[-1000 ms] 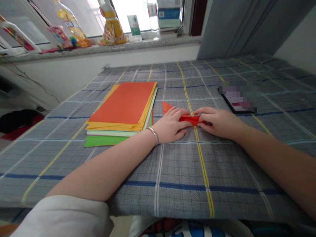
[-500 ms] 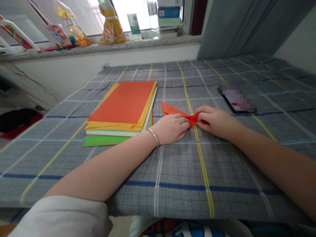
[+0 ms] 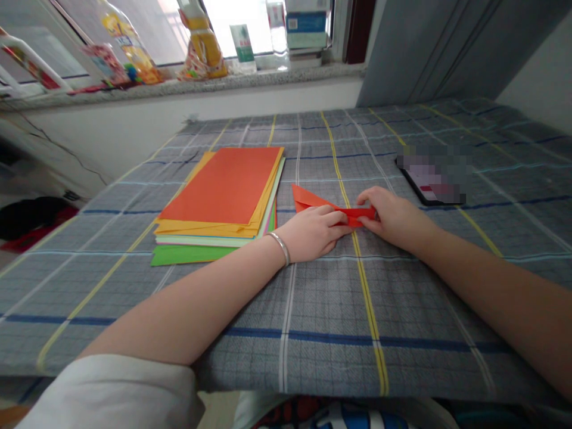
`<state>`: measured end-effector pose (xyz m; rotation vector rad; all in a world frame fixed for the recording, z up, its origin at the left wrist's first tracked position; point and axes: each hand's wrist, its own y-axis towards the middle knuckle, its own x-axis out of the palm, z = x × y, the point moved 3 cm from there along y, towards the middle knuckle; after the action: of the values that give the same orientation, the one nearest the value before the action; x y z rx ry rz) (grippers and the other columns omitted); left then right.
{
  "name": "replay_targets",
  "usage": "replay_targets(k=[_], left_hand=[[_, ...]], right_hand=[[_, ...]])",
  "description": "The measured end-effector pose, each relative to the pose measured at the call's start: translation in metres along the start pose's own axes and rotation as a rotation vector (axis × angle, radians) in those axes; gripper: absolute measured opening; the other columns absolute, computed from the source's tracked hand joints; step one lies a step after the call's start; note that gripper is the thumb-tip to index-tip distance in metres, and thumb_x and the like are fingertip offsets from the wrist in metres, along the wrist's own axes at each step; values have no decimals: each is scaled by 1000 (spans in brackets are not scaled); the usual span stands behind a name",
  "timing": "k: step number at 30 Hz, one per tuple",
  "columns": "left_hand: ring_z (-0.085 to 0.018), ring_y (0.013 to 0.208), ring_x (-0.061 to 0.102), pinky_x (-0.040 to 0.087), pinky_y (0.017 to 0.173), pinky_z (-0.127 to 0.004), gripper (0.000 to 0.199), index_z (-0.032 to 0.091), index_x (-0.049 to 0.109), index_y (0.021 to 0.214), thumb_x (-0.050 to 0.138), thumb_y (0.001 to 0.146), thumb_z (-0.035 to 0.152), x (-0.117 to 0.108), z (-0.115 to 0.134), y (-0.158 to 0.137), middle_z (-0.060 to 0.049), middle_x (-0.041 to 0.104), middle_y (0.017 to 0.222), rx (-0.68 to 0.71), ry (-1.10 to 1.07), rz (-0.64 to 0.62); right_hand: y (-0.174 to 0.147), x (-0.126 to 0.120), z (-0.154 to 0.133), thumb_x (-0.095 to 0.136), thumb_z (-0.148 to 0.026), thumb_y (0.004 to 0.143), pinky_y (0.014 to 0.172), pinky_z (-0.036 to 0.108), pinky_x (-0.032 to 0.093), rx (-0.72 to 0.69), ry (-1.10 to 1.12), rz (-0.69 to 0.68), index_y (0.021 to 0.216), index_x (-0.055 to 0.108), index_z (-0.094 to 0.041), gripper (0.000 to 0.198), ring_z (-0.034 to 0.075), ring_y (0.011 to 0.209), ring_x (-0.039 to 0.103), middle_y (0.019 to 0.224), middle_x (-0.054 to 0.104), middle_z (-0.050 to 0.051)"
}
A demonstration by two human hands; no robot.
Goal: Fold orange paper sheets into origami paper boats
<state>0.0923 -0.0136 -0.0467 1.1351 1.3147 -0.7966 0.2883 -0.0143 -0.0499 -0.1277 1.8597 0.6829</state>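
A folded red-orange paper (image 3: 307,198) lies on the checked tablecloth, with a wide pointed end at left and a narrow strip toward the right. My left hand (image 3: 316,231), a silver bangle at its wrist, holds the paper's middle down against the cloth; its fingertips are curled over the fold and the thumb is partly hidden. At the narrow right end, my right hand (image 3: 388,213) pinches the strip between thumb and fingers. Part of the paper is covered by both hands.
Left of my hands lies a stack of coloured paper (image 3: 227,185), orange on top, with yellow, pale and green sheets under it. A phone (image 3: 424,182), partly blurred, rests at the right. Bottles and boxes (image 3: 306,24) line the windowsill behind the table.
My right hand has shifted slightly right along the strip, baring more of the narrow end. The left hand has edged a little to the right over the paper.
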Motion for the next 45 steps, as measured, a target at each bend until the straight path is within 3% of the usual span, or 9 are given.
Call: replay_targets(k=[4, 8, 14, 20, 24, 27, 31, 38, 45], left_hand=[[-25, 114, 56, 47, 104, -41, 39, 14, 62, 134, 43, 102, 24, 0, 0, 0, -8, 63, 140, 21, -40, 23], [-28, 116, 54, 46, 103, -45, 37, 14, 63, 129, 47, 99, 30, -1, 2, 1, -11, 64, 138, -33, -60, -13], [-29, 115, 55, 46, 102, -47, 37, 13, 62, 129, 48, 98, 29, -2, 5, 1, -13, 66, 132, -80, -81, -19], [-26, 118, 59, 46, 107, -43, 40, 13, 62, 133, 46, 100, 29, -3, 3, -1, -13, 66, 133, -42, -85, 29], [-26, 121, 59, 46, 109, -43, 39, 14, 64, 131, 48, 99, 29, -4, 3, 0, -13, 65, 136, -54, -89, 15], [-26, 123, 59, 46, 110, -44, 38, 13, 65, 130, 48, 99, 28, -4, 3, 0, -13, 65, 136, -51, -99, 8], [-26, 120, 61, 46, 110, -42, 36, 11, 67, 125, 48, 99, 28, -5, 2, 0, -13, 66, 134, -46, -100, 29], [-26, 115, 61, 49, 105, -42, 34, 11, 67, 123, 48, 99, 27, -5, 2, 0, -12, 68, 131, -30, -74, 16], [-26, 114, 60, 48, 104, -42, 34, 12, 66, 124, 45, 100, 25, -5, 2, 0, -11, 70, 127, -38, -32, -21]], right_hand=[[1, -1, 4, 60, -25, 81, 65, 32, 45, 43, 34, 11, 94, 58, -21, 14, 20, 71, 59, 86, 64, 5], [2, -2, 3, 57, -25, 80, 62, 31, 42, 19, 74, -16, 79, 54, -23, 5, 18, 66, 56, 73, 61, 2], [0, -10, 3, 57, -24, 80, 57, 28, 41, 41, 82, -10, 86, 56, -23, 7, 16, 60, 55, 71, 60, 0], [-10, -24, 0, 49, -22, 93, 64, 30, 43, -315, -128, -117, 94, 69, -22, 20, 17, 76, 64, 102, 70, 6], [-15, -34, -11, 51, -27, 96, 62, 31, 39, -431, -165, -70, 89, 72, -22, 23, 18, 73, 62, 87, 69, 5], [-17, -31, -21, 50, -28, 98, 58, 33, 32, -503, -251, -164, 93, 74, -24, 25, 17, 65, 58, 80, 69, 3], [-16, -23, -24, 52, -28, 96, 55, 34, 25, -458, -336, -295, 100, 75, -24, 24, 17, 59, 55, 80, 73, 3], [-14, -23, -22, 53, -24, 89, 55, 36, 25, -334, -426, -336, 113, 75, -29, 34, 21, 60, 60, 82, 77, 7], [-11, -27, -33, 55, -22, 85, 51, 37, 22, -241, -493, -373, 93, 77, -24, 23, 23, 55, 60, 71, 74, 10]])
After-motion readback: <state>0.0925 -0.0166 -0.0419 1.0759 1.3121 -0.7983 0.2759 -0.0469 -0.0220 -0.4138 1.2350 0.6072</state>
